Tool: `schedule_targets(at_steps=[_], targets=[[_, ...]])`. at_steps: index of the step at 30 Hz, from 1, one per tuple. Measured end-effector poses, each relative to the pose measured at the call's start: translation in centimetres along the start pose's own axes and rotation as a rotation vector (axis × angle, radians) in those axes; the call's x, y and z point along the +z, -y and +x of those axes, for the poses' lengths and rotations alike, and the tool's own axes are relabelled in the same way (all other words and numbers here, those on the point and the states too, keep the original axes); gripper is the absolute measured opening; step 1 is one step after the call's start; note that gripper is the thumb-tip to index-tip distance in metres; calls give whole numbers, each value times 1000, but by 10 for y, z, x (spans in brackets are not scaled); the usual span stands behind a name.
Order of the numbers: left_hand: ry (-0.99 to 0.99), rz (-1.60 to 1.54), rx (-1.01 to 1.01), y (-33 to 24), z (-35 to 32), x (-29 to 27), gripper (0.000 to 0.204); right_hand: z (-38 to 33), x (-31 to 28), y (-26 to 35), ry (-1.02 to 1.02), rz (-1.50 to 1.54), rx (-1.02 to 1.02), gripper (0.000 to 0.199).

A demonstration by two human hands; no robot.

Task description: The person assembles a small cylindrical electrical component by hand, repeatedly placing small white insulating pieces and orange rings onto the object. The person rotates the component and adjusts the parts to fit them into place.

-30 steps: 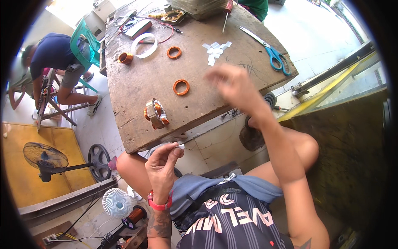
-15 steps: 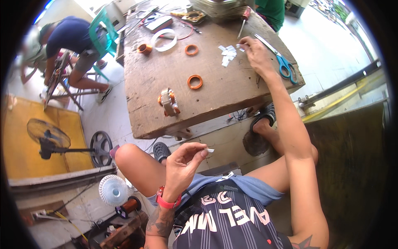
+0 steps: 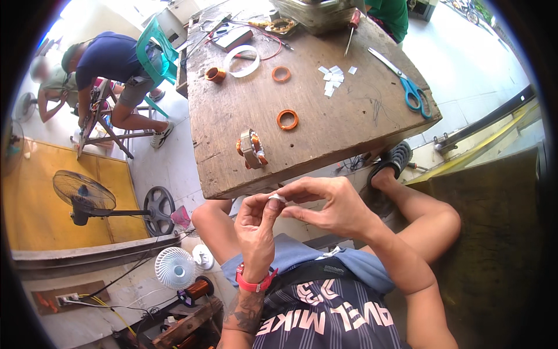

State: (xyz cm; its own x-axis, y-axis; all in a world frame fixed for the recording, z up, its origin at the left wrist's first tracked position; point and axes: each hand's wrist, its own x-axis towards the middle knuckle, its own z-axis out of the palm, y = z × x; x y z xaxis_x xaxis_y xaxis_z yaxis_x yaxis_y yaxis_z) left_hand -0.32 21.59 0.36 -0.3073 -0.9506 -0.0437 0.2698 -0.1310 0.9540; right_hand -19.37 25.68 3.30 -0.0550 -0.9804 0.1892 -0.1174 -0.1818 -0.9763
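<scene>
A small white strip [image 3: 278, 198] is pinched in the fingertips of my left hand [image 3: 254, 227], just off the table's near edge. Beside it, my right hand [image 3: 336, 203] bends its thumb and index finger round the same strip, the index fingertip against it. Its exact shape is partly covered by the fingers. On the wooden table [image 3: 331, 125] lies a cluster of white slips [image 3: 332, 77]. A metal core wound with copper wire [image 3: 251, 149] stands near the front edge, with two copper wire rings, a nearer one [image 3: 288, 111] and a farther one [image 3: 281, 66], beyond it.
Blue-handled scissors [image 3: 414, 96] and a red-handled screwdriver [image 3: 353, 26] lie on the right of the table. A copper coil [image 3: 215, 75] and a white ring [image 3: 239, 53] are at left. A black fan [image 3: 85, 198] stands left; another person [image 3: 110, 58] bends over farther off.
My right hand has come back from the white slips on the table to my left hand, and its fingers now meet the strip there. The view has shifted slightly.
</scene>
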Motion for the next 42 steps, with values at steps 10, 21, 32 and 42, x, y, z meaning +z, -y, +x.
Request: schedule_targets(at_steps=[10,21,32,42], targets=[[186,451,208,-34,58,-73,26,24,7,-43,-133,-333,-257,35],[82,890,467,8,128,-70,25,50,-45,-70,-414,-441,-181,16],[63,1030,439,6,123,-78,22,50,-40,-70,-402,-557,-223,13],[119,793,870,-75,127,-33,30,97,-43,-69,-191,-1283,-473,18]])
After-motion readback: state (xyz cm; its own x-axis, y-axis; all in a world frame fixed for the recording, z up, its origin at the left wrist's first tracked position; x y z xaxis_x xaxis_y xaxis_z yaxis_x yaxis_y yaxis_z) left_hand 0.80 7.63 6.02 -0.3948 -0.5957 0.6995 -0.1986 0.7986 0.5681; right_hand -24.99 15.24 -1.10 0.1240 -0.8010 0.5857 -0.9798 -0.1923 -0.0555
